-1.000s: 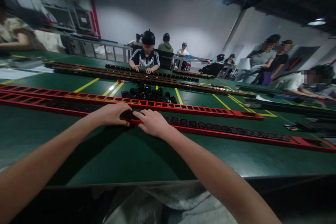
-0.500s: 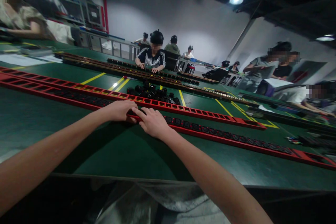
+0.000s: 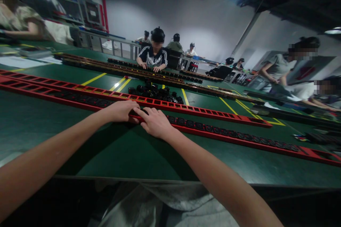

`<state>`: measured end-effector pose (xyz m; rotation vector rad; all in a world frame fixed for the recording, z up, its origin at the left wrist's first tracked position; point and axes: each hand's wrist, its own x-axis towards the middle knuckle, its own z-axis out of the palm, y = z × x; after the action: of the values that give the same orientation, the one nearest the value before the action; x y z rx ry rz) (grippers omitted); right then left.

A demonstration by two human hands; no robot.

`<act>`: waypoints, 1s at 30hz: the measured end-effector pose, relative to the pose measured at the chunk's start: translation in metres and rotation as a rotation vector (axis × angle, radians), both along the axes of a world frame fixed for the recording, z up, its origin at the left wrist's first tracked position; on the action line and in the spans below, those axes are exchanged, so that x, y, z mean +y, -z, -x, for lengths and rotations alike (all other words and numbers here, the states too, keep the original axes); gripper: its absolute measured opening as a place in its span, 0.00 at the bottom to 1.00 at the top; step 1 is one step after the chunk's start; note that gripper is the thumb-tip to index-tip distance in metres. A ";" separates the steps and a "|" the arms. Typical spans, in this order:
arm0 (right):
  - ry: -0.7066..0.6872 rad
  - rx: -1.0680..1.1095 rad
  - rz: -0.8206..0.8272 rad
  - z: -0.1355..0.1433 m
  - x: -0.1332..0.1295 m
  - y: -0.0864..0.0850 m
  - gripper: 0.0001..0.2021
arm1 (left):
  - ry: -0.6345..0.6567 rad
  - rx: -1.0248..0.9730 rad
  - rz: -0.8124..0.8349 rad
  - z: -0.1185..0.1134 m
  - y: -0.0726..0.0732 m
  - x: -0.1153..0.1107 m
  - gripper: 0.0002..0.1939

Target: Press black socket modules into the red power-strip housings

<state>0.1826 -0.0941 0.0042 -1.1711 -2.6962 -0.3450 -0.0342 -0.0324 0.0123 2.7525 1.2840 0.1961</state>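
Note:
My left hand [image 3: 122, 110] and my right hand [image 3: 156, 122] meet over a long red slotted rail [image 3: 239, 144] on the green table. The left fingers curl over the rail. My right index finger reaches across to the left fingertips, and the other right fingers bend over the rail. Black square socket-like pieces [image 3: 198, 126] fill its slots on both sides of my hands; whatever lies under the fingers is hidden. Just behind it runs a second red rail [image 3: 262, 123] with open slots. A heap of black pieces [image 3: 157, 93] lies beyond that one.
Long dark rails [image 3: 213, 89] cross the table farther back. A co-worker [image 3: 152, 56] in a dark striped top sits opposite with both hands on them. White paper [image 3: 18, 62] lies at the left. Other people sit or stand along the sides. Yellow lines [image 3: 93, 79] mark the tabletop.
Both hands keep almost the same place and grip on the red rail. The view has tilted slightly. At the right, a standing person has shifted and stands more upright.

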 end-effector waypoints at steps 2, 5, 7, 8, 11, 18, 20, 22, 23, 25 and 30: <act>0.000 0.000 0.002 0.000 0.000 0.000 0.29 | -0.002 0.010 -0.002 0.000 -0.001 -0.001 0.25; 0.010 -0.006 0.010 0.001 0.000 0.000 0.25 | 0.001 0.041 -0.009 -0.001 -0.002 -0.002 0.25; 0.006 -0.002 0.010 0.001 0.000 0.000 0.25 | 0.004 0.044 -0.009 -0.002 -0.003 -0.003 0.25; 0.003 0.000 0.010 0.001 0.000 0.000 0.25 | 0.004 0.045 -0.011 -0.002 -0.003 -0.003 0.24; 0.004 0.007 0.017 0.000 0.000 -0.001 0.27 | 0.007 0.050 -0.019 -0.002 -0.003 -0.004 0.23; 0.013 0.023 0.014 0.000 -0.001 -0.002 0.26 | -0.001 0.033 -0.009 -0.002 -0.004 -0.005 0.21; 0.017 0.024 0.015 0.000 -0.001 -0.001 0.26 | -0.004 0.028 -0.009 -0.002 -0.005 -0.005 0.20; 0.021 0.026 0.019 0.000 0.000 -0.001 0.26 | -0.005 0.027 -0.007 -0.003 -0.005 -0.005 0.20; 0.023 0.027 0.021 0.000 0.000 -0.001 0.26 | -0.006 0.029 -0.006 -0.003 -0.005 -0.006 0.20; 0.025 0.026 0.022 0.000 0.000 -0.001 0.26 | -0.009 0.034 -0.002 -0.003 -0.006 -0.006 0.21; 0.025 0.017 0.032 0.000 -0.001 -0.003 0.26 | -0.015 0.039 0.003 -0.003 -0.005 -0.005 0.22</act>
<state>0.1828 -0.0954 0.0074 -1.2122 -2.6843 -0.2955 -0.0315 -0.0378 0.0177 2.7588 1.3134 0.1421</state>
